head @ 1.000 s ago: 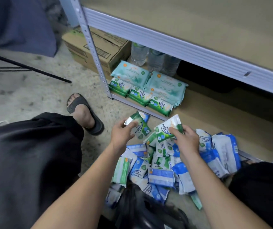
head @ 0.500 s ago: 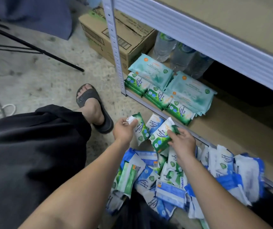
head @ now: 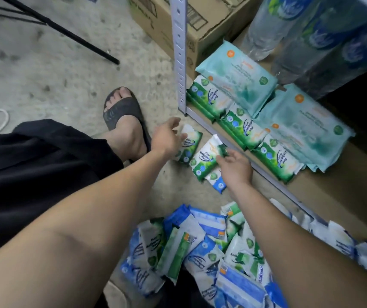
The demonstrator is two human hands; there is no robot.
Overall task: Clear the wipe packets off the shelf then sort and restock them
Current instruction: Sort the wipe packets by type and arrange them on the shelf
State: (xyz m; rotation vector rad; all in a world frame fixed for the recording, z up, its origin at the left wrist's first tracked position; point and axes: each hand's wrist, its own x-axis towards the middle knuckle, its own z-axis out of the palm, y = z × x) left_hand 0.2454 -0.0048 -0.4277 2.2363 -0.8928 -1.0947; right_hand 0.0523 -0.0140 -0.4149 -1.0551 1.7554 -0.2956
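"Green foil wipe packets [head: 242, 127] on the brown fibreboard shelf [head: 344, 192]: how many?"

"I count three in a row along its front edge, running right from the grey corner post [head: 179, 63], with two large teal soft packs [head: 238, 78] behind them. So I'd say restocking has only begun."

"And your hands?"

"My right hand [head: 233, 165] pinches a fourth green packet [head: 204, 158] by its corner, just outside the shelf's front edge. My left hand [head: 167, 138] is spread loose beside a fifth green packet [head: 191, 143]; I can't tell whether it touches."

"What's left?"

"Most of it: the mixed heap of blue and green packets [head: 200, 252] lies unsorted on the concrete floor [head: 67, 74]."
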